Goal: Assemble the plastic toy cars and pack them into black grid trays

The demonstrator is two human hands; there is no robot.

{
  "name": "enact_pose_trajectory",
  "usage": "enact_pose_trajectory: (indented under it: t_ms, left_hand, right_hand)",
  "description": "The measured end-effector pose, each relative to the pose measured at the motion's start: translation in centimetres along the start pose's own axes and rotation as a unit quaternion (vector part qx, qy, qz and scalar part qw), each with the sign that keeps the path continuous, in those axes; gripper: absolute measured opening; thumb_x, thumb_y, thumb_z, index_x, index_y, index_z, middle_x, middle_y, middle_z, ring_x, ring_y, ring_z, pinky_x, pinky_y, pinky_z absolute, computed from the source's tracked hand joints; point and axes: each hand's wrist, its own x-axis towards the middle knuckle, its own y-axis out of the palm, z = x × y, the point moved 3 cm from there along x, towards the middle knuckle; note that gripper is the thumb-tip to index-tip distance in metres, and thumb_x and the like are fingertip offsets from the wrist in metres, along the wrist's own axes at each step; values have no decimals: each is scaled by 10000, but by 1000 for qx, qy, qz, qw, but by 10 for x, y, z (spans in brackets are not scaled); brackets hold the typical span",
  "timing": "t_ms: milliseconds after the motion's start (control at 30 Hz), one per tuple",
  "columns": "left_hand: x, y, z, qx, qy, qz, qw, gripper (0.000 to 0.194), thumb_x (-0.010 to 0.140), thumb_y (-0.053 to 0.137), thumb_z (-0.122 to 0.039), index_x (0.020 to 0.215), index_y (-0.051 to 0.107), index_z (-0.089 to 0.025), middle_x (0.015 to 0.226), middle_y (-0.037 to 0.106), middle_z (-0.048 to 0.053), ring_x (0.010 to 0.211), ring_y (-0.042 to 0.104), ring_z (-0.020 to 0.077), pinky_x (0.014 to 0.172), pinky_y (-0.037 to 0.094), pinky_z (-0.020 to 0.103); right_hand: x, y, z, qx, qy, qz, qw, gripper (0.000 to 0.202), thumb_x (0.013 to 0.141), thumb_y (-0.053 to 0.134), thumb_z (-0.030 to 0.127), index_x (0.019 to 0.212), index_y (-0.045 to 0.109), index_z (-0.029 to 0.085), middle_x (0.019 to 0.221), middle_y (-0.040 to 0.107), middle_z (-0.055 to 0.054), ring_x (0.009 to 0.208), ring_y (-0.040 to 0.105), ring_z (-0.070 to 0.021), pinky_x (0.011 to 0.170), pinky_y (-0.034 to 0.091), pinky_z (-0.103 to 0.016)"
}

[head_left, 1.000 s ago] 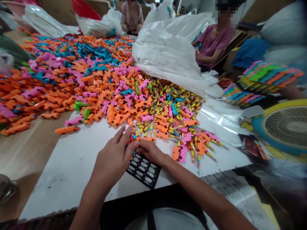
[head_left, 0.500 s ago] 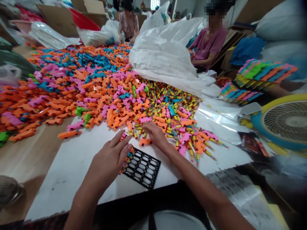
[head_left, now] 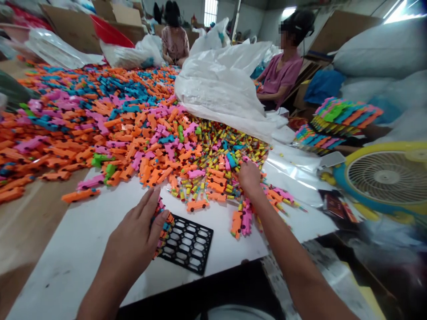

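On the white board, a black grid tray point(head_left: 191, 244) with rows of open cells lies tilted. My left hand point(head_left: 138, 226) rests along its left end, fingers stretched out and thumb apart, against small toy cars point(head_left: 167, 226) standing in the cells. To the right, my right hand point(head_left: 250, 180) reaches into the pile with its fingers curled down; their tips are hidden, and a bit of pink shows by them. Near that forearm lie an orange toy car point(head_left: 236, 223) and a pink toy car point(head_left: 246, 217). Another orange toy car point(head_left: 198, 205) sits just behind the tray.
A wide heap of coloured toy cars point(head_left: 110, 120) spreads across the back and left. Yellow-capped tubes point(head_left: 216, 133) lie under a white plastic bag point(head_left: 220, 84). At right stand a fan point(head_left: 387, 178) and stacked filled trays point(head_left: 347, 113). Two people sit beyond the heap.
My right hand has moved right and farther into the pile, away from the tray. My left hand stays at the tray's left end. The whole view has shifted somewhat.
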Motion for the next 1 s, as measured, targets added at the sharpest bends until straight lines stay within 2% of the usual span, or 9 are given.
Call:
enact_pose_trajectory:
  t_ms: [167, 267, 333, 400, 467, 667, 833, 900, 1000]
  left_hand:
    - [4, 1, -13, 0, -13, 34, 999, 589, 947, 260, -508, 1482, 285, -265, 1543, 334, -4, 1371, 394, 261, 1075, 414, 464]
    - [5, -2, -12, 0, -1, 37, 999, 583, 954, 267, -505, 1484, 280, -263, 1542, 340, 13, 1373, 391, 256, 1080, 410, 446]
    - [6, -4, -11, -1, 23, 35, 999, 593, 951, 280, -511, 1478, 296, -240, 1526, 372, 43, 1365, 404, 258, 1088, 398, 443]
    - [8, -6, -11, 6, 40, 33, 999, 593, 948, 295, -515, 1465, 328, -226, 1499, 415, 66, 1352, 421, 265, 1098, 380, 459]
    - [11, -6, -12, 20, 45, 33, 998, 598, 944, 314, -518, 1456, 346, -211, 1487, 432, 81, 1349, 424, 273, 1099, 371, 477]
    - [13, -1, -20, 42, 53, 32, 997, 577, 964, 279, -472, 1461, 336, -184, 1515, 386, 77, 1350, 425, 248, 1080, 409, 422]
    - [11, -2, -21, 41, 29, 51, 997, 568, 965, 277, -473, 1468, 322, -215, 1527, 369, 48, 1362, 408, 247, 1066, 424, 415]
    - [10, -2, -20, 34, 26, 52, 998, 563, 966, 277, -472, 1470, 318, -225, 1534, 357, 36, 1364, 404, 239, 1080, 408, 414]
    - [10, 0, -18, 28, 27, 51, 998, 565, 966, 277, -472, 1474, 305, -228, 1542, 342, 27, 1374, 388, 227, 1098, 389, 420]
  right_hand:
    - [2, -4, 1, 17, -8, 4, 1000, 205, 850, 508, 162, 940, 669, 75, 988, 652, -199, 905, 612, -263, 746, 426, -323]
    - [-15, -8, 10, 134, -38, -9, 990, 141, 848, 543, 240, 895, 629, 138, 900, 645, -103, 814, 589, -206, 698, 414, -292]
    - [-34, -5, 24, 297, -81, 28, 951, 144, 828, 589, 291, 910, 582, 173, 814, 612, -21, 714, 553, -158, 639, 404, -259]
    - [-59, 4, 46, 435, -133, 116, 883, 191, 823, 606, 289, 976, 554, 186, 764, 584, 24, 656, 531, -135, 599, 400, -239]
    - [-83, 14, 69, 479, -195, 182, 837, 167, 848, 580, 221, 1011, 568, 188, 773, 590, 22, 688, 545, -135, 633, 414, -241]
    - [-111, 15, 93, 223, -293, 64, 927, 72, 862, 599, 176, 816, 655, 179, 888, 612, -83, 894, 500, -221, 765, 371, -324]
    - [-103, -2, 89, 207, -233, 86, 946, 104, 823, 544, 75, 870, 587, 157, 893, 601, -86, 802, 525, -200, 695, 394, -307]
    - [-104, 2, 94, 327, -200, 163, 909, 145, 795, 591, 114, 923, 554, 171, 841, 596, -33, 722, 540, -165, 640, 410, -276]
    - [-115, 23, 113, 548, -151, 316, 759, 231, 781, 612, 208, 992, 519, 199, 806, 600, 17, 618, 566, -129, 578, 449, -254]
